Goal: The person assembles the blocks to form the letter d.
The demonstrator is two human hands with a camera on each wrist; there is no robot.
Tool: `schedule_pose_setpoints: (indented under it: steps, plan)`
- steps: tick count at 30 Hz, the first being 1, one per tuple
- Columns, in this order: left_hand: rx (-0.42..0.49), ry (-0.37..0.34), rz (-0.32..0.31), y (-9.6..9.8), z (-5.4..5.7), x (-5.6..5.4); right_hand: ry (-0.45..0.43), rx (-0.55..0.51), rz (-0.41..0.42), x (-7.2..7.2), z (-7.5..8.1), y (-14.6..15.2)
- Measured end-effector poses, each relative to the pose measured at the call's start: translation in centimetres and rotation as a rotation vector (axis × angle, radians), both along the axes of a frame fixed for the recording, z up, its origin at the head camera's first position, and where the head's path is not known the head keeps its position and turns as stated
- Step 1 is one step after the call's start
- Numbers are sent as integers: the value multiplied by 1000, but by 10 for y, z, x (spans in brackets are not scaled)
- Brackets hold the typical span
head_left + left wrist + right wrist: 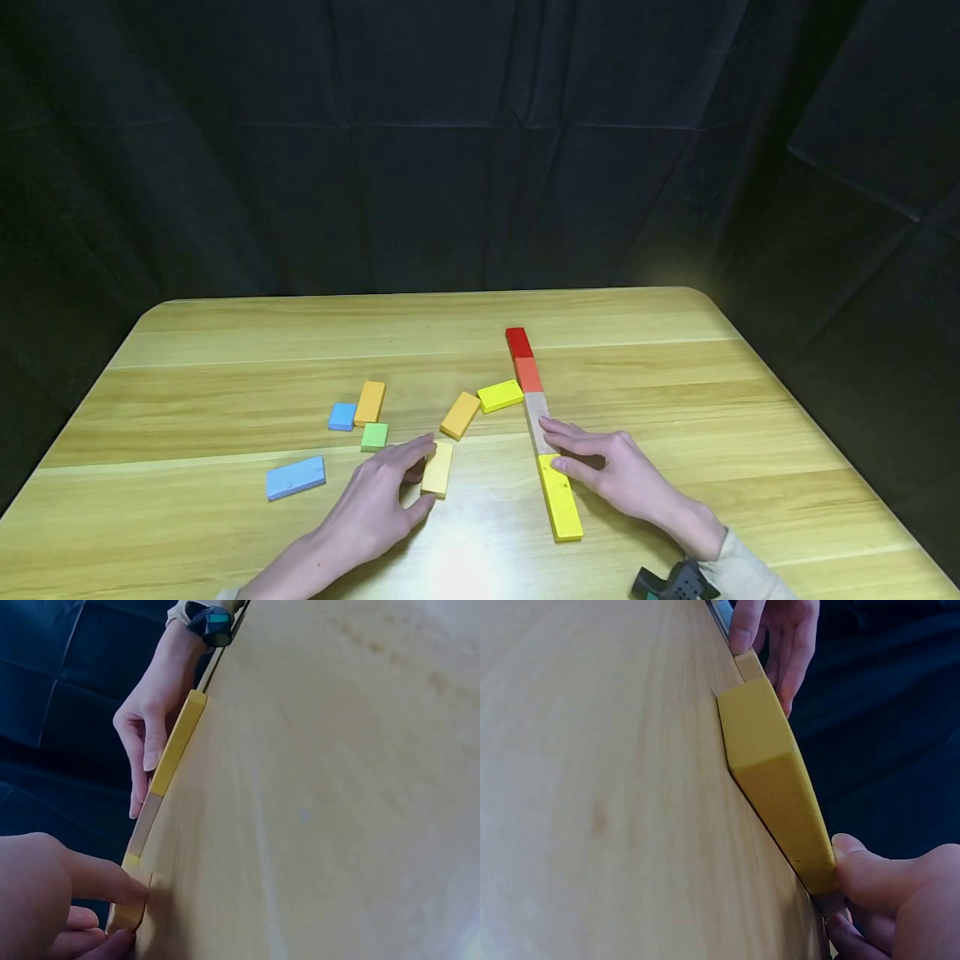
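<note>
My left hand [378,496] pinches a pale cream wooden block [437,471] lengthwise, its thumb at the near end and fingers at the far end. In the right wrist view that pale block [749,666] shows between thumb and fingers. On the right runs a straight row of blocks: dark red [519,342], lighter red [528,374], greyish [538,421] and a long yellow block [560,500] nearest me. My right hand [618,475] rests at this row, its thumb on the far end of the yellow block and its fingertips at the greyish block.
A smaller yellow block [500,396] angles off the row's left side, close to an orange block [460,415]. Farther left lie another orange block [370,403], a small blue block [342,417], a green block [375,437] and a longer blue block [296,477]. Dark cloth [420,208] hangs behind the wooden table [247,333].
</note>
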State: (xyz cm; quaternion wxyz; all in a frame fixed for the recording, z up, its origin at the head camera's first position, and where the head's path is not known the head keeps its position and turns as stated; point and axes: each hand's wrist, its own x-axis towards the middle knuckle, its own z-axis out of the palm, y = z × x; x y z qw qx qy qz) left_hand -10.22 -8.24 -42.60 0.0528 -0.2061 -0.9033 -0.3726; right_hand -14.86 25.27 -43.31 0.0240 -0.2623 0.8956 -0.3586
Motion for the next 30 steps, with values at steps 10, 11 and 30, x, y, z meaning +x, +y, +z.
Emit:
schedule_pose_setpoints:
  steps: [10, 11, 30]
  plan:
    - [31, 34, 37, 3, -5, -5, 6, 10, -8, 0, 0, 0]
    - [36, 29, 40, 3, -5, -5, 9, 8, -7, 0, 0, 0]
    - [57, -65, 20, 2, -6, -7, -1, 7, -14, 0, 0, -1]
